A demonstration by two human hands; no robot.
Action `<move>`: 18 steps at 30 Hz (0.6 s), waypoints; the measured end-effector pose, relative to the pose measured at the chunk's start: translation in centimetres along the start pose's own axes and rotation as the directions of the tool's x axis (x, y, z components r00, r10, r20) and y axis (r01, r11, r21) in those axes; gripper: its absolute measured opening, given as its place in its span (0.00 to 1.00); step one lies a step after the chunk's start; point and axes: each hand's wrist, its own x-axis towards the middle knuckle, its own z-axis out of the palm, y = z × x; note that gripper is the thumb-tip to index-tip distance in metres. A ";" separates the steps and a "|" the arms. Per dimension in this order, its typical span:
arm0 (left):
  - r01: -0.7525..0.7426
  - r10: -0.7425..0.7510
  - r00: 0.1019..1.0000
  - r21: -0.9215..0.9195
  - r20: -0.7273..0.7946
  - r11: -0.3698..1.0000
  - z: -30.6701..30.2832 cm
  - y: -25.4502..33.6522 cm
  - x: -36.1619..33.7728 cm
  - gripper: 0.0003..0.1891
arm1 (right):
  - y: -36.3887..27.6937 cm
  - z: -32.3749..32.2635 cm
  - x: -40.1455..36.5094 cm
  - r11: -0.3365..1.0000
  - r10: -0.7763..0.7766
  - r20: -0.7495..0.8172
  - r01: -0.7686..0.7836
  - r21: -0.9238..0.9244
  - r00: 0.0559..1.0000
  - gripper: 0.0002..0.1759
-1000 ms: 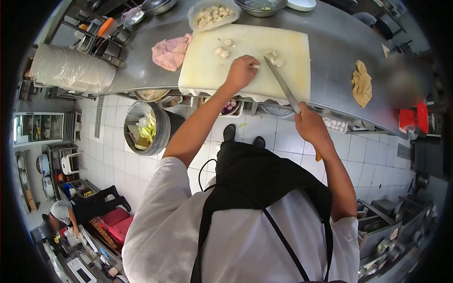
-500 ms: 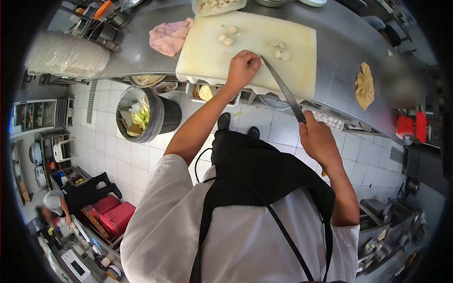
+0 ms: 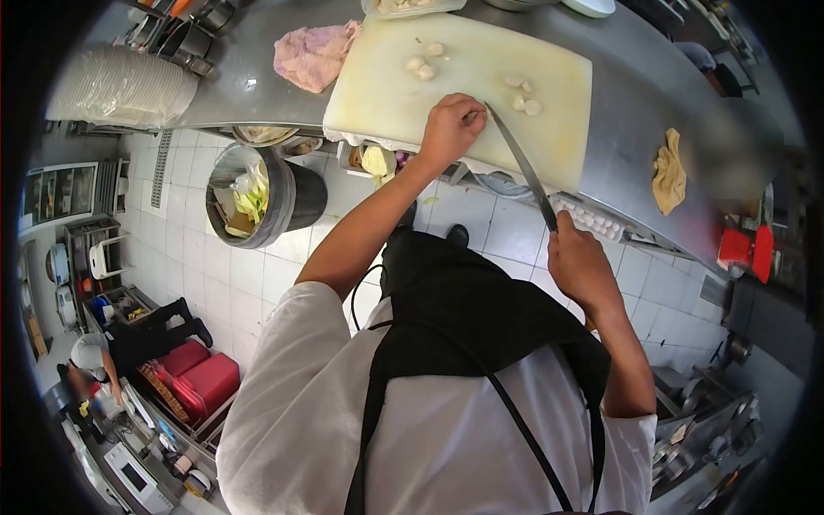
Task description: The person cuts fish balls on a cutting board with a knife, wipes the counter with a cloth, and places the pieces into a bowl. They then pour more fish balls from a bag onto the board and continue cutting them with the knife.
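My right hand (image 3: 584,264) is wrapped around the handle of a long knife (image 3: 525,163). The blade slants up and left over the white cutting board (image 3: 369,90), its tip close to the fingers of my left hand (image 3: 452,130). That hand is closed low over the board near its front edge, fingertips pressed together; what is in them, if anything, is too small to make out. Beyond it lie small pale pieces (image 3: 421,69) in a loose group. More whitish pieces (image 3: 526,105), some looking cut, lie further right on the board.
A pink cloth (image 3: 314,56) lies left of the board, a tan cloth (image 3: 669,174) to the right on the steel counter (image 3: 631,103). A plastic tub (image 3: 403,7) touches the board's far edge. Below stands a lined bin (image 3: 296,202) with scraps. A person (image 3: 137,348) is at the far left.
The whole view has shifted slightly, so the board appears a little further right. Both hands and the knife keep nearly the same pose, with the tip still beside my left fingers.
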 end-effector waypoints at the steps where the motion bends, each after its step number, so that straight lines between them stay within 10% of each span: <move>1: -0.004 0.004 1.000 -0.001 -0.014 1.000 0.0 -0.2 0.1 0.06 | 0.2 0.4 0.4 1.000 -0.012 -0.001 0.012 0.007 1.000 0.16; 6: 0.078 -0.079 0.997 0.049 0.012 0.996 0.0 0.0 0.3 0.05 | 0.4 3.0 4.6 0.997 -0.052 -0.061 0.055 0.057 0.997 0.21; 8: -0.276 0.267 0.961 0.189 0.069 0.942 0.1 0.6 -0.1 0.05 | -0.5 2.7 5.5 0.994 -0.079 -0.061 0.083 0.071 0.995 0.21; 12: -0.048 0.057 0.995 0.103 -0.081 0.993 0.0 0.6 -0.2 0.04 | -1.1 1.8 6.5 0.996 -0.031 -0.002 0.031 0.082 1.000 0.21; 18: -0.227 0.256 0.948 0.161 -0.189 0.960 -0.2 3.9 5.4 0.08 | -0.6 2.2 6.8 0.997 -0.031 -0.008 0.032 0.074 0.999 0.20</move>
